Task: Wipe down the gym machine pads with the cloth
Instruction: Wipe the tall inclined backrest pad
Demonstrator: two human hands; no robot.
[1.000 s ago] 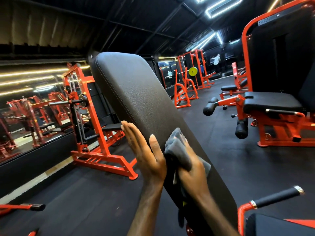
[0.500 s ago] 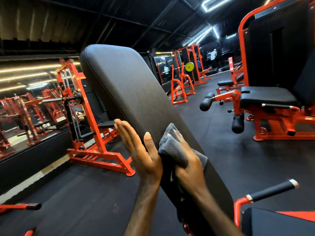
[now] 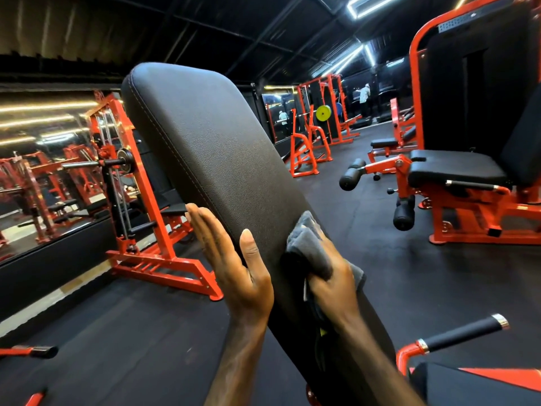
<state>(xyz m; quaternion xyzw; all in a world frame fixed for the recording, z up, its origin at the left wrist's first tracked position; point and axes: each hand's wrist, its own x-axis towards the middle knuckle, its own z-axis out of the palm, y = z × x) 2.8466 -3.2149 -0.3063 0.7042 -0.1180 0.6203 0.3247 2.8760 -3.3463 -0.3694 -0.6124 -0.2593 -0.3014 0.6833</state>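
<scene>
A long black back pad [image 3: 210, 148] slants up and away from me through the middle of the view. My left hand [image 3: 231, 265] lies flat along its left edge, fingers straight, thumb resting on the pad's face. My right hand [image 3: 333, 285] grips a bunched grey cloth [image 3: 307, 244] and holds it against the lower part of the pad. The cloth's lower end hangs under my palm, partly hidden.
An orange rack [image 3: 137, 218] with a barbell stands left of the pad beside a mirrored wall. An orange leg machine with a black seat [image 3: 456, 171] is on the right. A black-gripped handle [image 3: 462, 332] juts out at lower right. Dark rubber floor lies between.
Both hands stay in about the same place on the pad. The cloth has bunched a little more under my right hand. The camera has drifted slightly.
</scene>
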